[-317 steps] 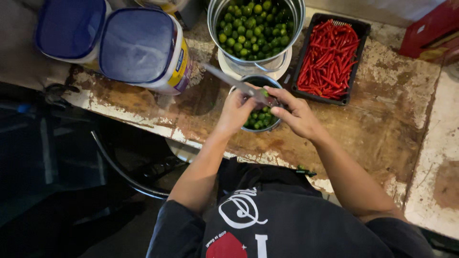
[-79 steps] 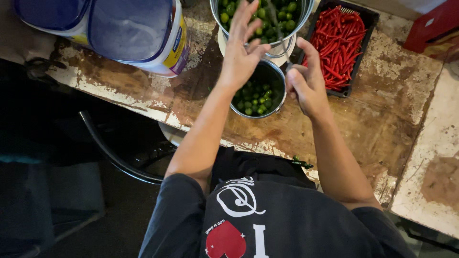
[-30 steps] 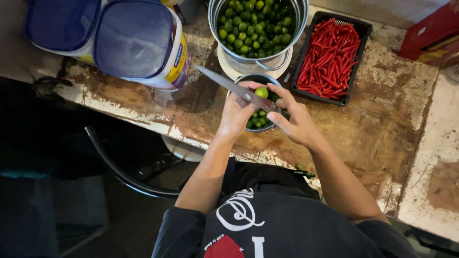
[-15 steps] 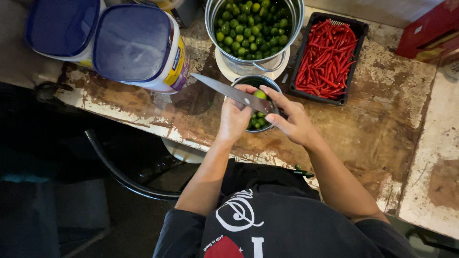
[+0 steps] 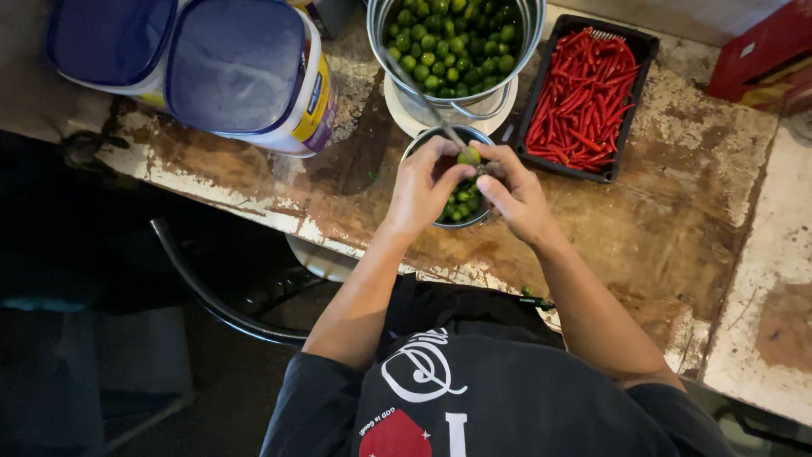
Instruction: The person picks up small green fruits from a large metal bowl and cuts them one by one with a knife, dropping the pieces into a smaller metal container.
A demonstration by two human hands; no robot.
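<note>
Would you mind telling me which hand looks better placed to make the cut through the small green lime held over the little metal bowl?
Left hand, probably: it grips the knife, while the right hand pinches the small green lime over the little metal bowl.

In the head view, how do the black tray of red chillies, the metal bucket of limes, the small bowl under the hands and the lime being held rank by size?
Largest to smallest as they look:
1. metal bucket of limes and black tray of red chillies, too alike to separate
2. small bowl, partly hidden by hands
3. held lime
</note>
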